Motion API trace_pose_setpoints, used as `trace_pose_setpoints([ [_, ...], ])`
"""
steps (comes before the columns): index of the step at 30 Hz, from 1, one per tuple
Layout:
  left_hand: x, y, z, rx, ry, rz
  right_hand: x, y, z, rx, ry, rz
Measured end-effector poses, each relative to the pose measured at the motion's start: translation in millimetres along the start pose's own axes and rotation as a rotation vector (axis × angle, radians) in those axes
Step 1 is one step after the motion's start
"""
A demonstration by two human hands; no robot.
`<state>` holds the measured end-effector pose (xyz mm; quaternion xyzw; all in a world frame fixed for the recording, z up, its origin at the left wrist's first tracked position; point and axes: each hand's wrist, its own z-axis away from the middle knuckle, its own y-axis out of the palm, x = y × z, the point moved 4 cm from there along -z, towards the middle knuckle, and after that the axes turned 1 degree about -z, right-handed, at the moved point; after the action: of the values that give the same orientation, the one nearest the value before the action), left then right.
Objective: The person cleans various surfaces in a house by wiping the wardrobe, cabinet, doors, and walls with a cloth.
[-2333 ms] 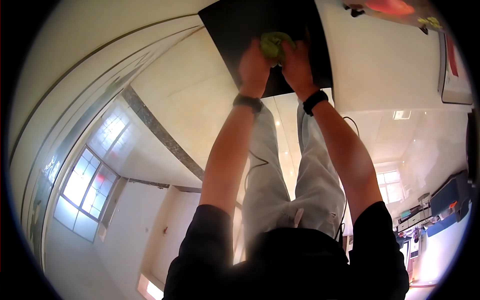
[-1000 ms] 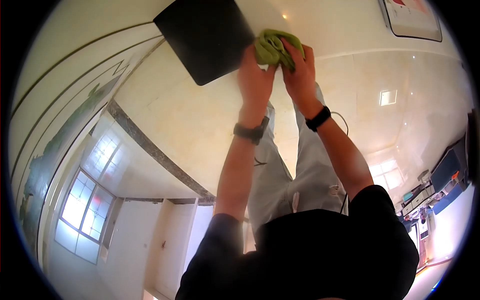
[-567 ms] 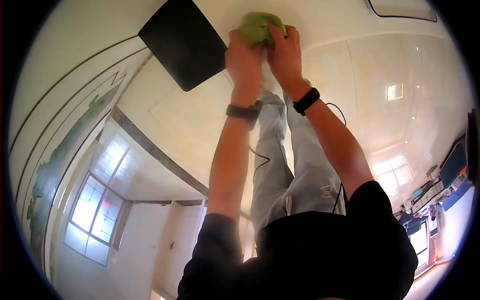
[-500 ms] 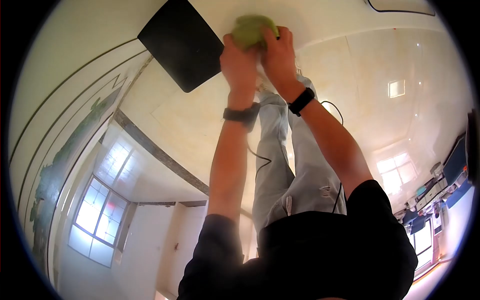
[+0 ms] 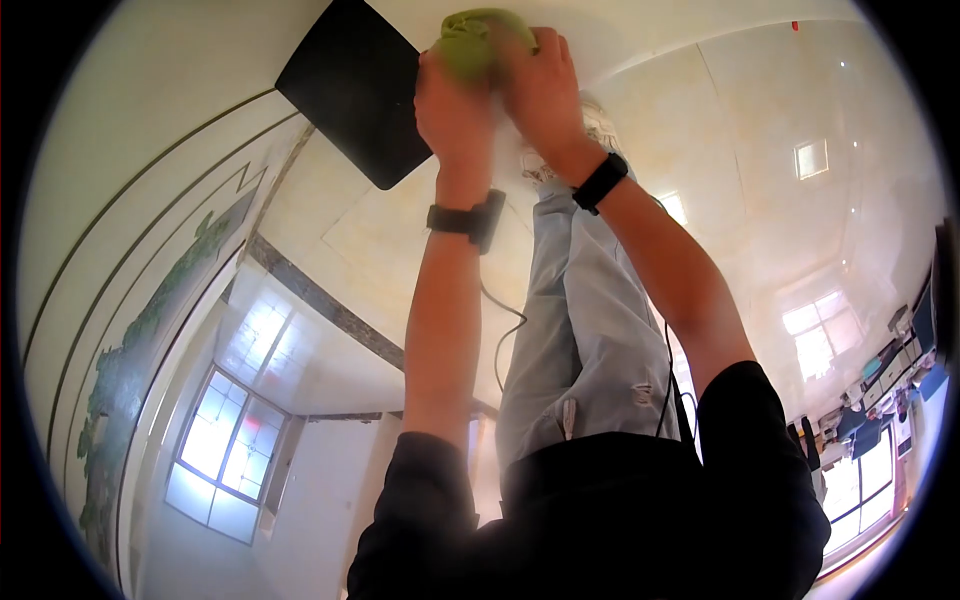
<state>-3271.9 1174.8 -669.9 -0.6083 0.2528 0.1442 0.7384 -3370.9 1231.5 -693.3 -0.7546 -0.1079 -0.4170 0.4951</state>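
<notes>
A crumpled green cloth-like bundle (image 5: 470,45) is held out at the top of the view, above the feet. My left hand (image 5: 453,112) grips its left and lower side, with the fingers closed and partly hidden. On the other side my right hand (image 5: 543,92) has its fingers curled around the right part of the bundle. The bundle is blurred, and its exact kind cannot be made out.
A flat black rectangular panel (image 5: 352,95) lies just left of my hands. Glossy pale floor (image 5: 740,130) spreads to the right. My legs in light jeans (image 5: 575,330) are below, with a thin cable (image 5: 503,345) hanging beside them. A window (image 5: 225,450) is at lower left.
Both hands and the green bundle have moved a little left and up in the view. The bundle looks turned or folded differently, with a fold showing on top. Both hands still hold it.
</notes>
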Motion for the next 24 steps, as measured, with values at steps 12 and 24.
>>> trace_pose_setpoints([
  [12,8,-5,-7,0.082,0.009,-0.079,15,15,5,0.000,0.009,0.069],
  [24,-61,12,-102,0.256,-0.014,-0.075,-34,-5,-104,0.233,-0.053,0.140],
])
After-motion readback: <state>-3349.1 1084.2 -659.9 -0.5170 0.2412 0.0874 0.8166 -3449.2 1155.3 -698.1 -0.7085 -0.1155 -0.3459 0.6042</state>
